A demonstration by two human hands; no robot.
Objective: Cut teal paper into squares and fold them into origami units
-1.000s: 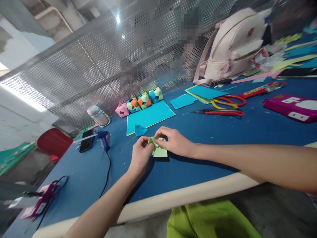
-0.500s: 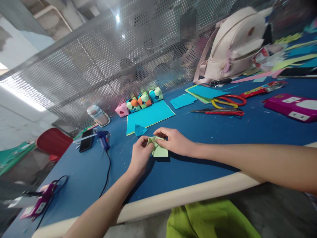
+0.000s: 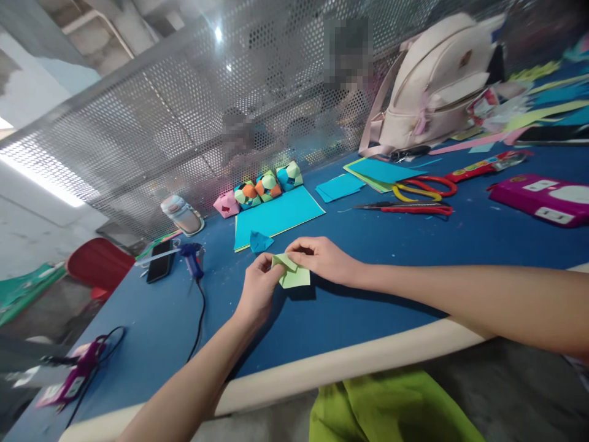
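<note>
A small light-green sheet of paper (image 3: 297,279) is held between both hands just above the blue table (image 3: 359,319), its upper edge partly folded over. My left hand (image 3: 261,283) pinches its left side, thumb in front. On the upper right edge, my right hand (image 3: 324,261) grips it with thumb and fingertips. Just beyond the hands lies a folded blue paper piece (image 3: 261,241). Behind that, a blue sheet (image 3: 278,215) rests on a paler one. Folded paper balls (image 3: 257,189) in orange, green, blue and pink stand in a row along its back edge.
At left are a hot glue gun (image 3: 192,260) with a cord, a phone (image 3: 161,261) and a bottle (image 3: 181,215). Scissors (image 3: 426,188), a red-handled cutter (image 3: 414,209), a purple power strip (image 3: 543,197) and a backpack (image 3: 435,86) occupy the right. A perforated metal screen (image 3: 193,123) stands behind.
The light-green paper has tilted and shifted slightly left, and its upper flap now shows folded further over. Both hands keep their grip and have barely moved.
</note>
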